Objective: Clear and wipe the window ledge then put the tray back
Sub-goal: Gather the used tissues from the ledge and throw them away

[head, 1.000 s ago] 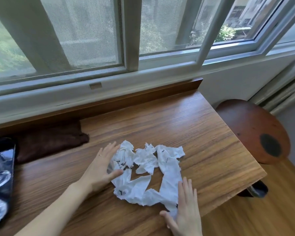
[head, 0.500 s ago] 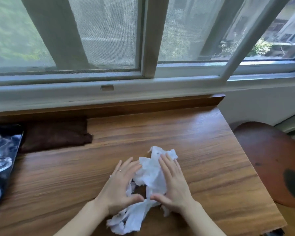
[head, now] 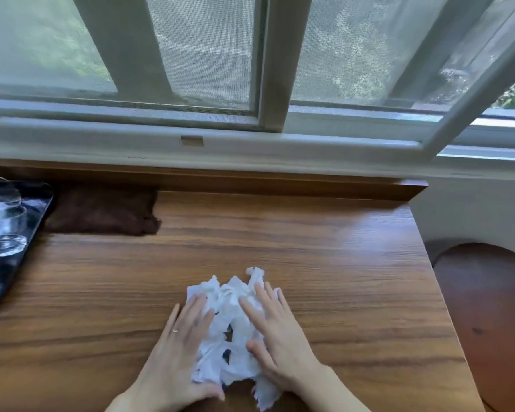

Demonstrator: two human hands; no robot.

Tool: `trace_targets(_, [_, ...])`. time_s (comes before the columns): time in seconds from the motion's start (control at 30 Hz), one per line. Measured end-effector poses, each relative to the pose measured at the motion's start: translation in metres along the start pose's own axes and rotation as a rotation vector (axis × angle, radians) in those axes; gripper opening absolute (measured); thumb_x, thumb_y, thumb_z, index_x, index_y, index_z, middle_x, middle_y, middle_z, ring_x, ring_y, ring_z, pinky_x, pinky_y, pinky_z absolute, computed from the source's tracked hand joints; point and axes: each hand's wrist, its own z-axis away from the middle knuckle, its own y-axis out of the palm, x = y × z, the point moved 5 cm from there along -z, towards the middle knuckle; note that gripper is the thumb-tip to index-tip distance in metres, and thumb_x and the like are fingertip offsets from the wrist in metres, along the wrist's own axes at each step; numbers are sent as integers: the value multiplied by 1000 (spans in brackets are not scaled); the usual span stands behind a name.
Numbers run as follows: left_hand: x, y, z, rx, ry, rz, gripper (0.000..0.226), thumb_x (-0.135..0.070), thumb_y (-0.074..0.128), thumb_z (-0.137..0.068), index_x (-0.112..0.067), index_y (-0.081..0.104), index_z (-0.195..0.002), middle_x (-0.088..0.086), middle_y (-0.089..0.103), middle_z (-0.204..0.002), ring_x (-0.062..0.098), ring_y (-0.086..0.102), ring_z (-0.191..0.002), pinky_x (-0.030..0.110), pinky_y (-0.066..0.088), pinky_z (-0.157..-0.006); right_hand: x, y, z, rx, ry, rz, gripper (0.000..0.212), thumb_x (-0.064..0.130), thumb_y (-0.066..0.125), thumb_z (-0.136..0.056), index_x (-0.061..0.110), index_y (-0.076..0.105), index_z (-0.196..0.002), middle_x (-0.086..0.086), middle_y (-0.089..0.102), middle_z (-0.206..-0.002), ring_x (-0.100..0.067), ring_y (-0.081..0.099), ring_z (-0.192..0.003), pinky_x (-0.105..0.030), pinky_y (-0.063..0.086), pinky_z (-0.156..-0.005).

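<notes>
A torn, crumpled white tissue lies bunched on the wooden ledge, with small dark specks showing through its holes. My left hand presses on its left side with straight fingers, a ring on one finger. My right hand presses flat on its right side. The two hands hem the tissue in between them. A dark tray with clear glassware sits at the far left edge, partly cut off.
A dark brown cloth lies against the back of the ledge beside the tray. The window frame runs along the back. A round brown stool stands right of the ledge's edge.
The tissue went from spread out to gathered into a narrow bunch. Both hands slid inward onto it, and the view tilted up and to the left.
</notes>
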Motion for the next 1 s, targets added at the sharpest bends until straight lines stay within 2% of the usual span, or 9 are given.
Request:
trace_targets(0.07, [-3, 0, -14, -19, -37, 28, 107, -82, 51, -77, -16, 20, -155, 11, 17, -163, 27, 15, -151, 48, 10, -120, 13, 15, 13, -2, -42, 22, 73, 69, 19, -97, 30, 17, -158, -20, 16, -163, -39, 12, -152, -53, 10, -120])
trace_targets(0.17, [0, -1, -35, 6, -84, -8, 84, -74, 26, -91, -18, 28, -153, 2, 30, -159, 22, 30, -145, 43, 13, -117, 21, 29, 25, -7, -73, 147, 108, 88, 22, -80, 15, 13, -159, -28, 22, -159, -46, 17, -149, -56, 13, -119])
trace_targets(0.3, [5, 1, -43, 64, -84, -45, 71, -68, 18, -97, -23, 42, -145, -8, 53, -135, 22, 48, -124, 40, 18, -113, 18, 37, 22, 84, -5, 341, 135, 98, 34, -64, -3, 18, -153, -26, 37, -153, -45, 30, -144, -56, 22, -113])
trace_targets(0.43, [8, 4, -46, 71, -14, -1, 67, -69, 18, -96, -28, 52, -136, -6, 55, -115, 17, 49, -112, 45, 17, -115, 19, 32, 19, -97, 49, 387, 101, 77, 54, -81, 2, 36, -146, -9, 58, -134, -31, 50, -130, -48, 31, -111])
trace_targets(0.57, [4, 4, -42, 59, 1, 125, 80, -80, 20, -88, -27, 50, -139, -8, 53, -121, 16, 48, -119, 51, 14, -117, 20, 22, 12, -221, 108, 329, 66, 58, 54, -90, 20, 48, -144, 4, 55, -107, -20, 53, -104, -36, 35, -98])
trace_targets(0.63, [0, 4, -40, 46, -13, 202, 88, -90, 34, -76, -37, 36, -147, -12, 49, -127, 14, 44, -125, 46, 3, -121, 20, 17, 5, -248, 164, 326, 58, 55, 56, -87, 27, 50, -137, 8, 53, -101, -18, 52, -97, -32, 33, -89])
trace_targets(0.7, [-6, 8, -37, 49, -12, 235, 119, -96, 52, -55, -38, 16, -153, -15, 38, -141, 9, 29, -138, 40, -8, -122, 18, 15, -1, -277, 222, 333, 53, 54, 54, -83, 27, 53, -128, 7, 53, -99, -19, 48, -93, -31, 32, -83])
trace_targets(0.8, [-15, 17, -30, 77, 3, 184, 148, -95, 63, -41, -18, 12, -156, -19, 14, -156, 5, 10, -147, 42, -12, -121, 18, 16, -3, -274, 251, 354, 49, 53, 51, -82, 25, 56, -122, 5, 53, -99, -20, 46, -92, -31, 32, -80])
trace_targets(1.0, [-21, 19, -32, -15, 9, 33, 121, -80, 67, -54, -11, 31, -147, -4, 43, -135, 18, 42, -126, 50, 10, -119, 17, 8, -1, -198, 295, 152, 57, 54, 52, -78, 28, 51, -129, 7, 51, -112, -14, 41, -103, -33, 39, -87])
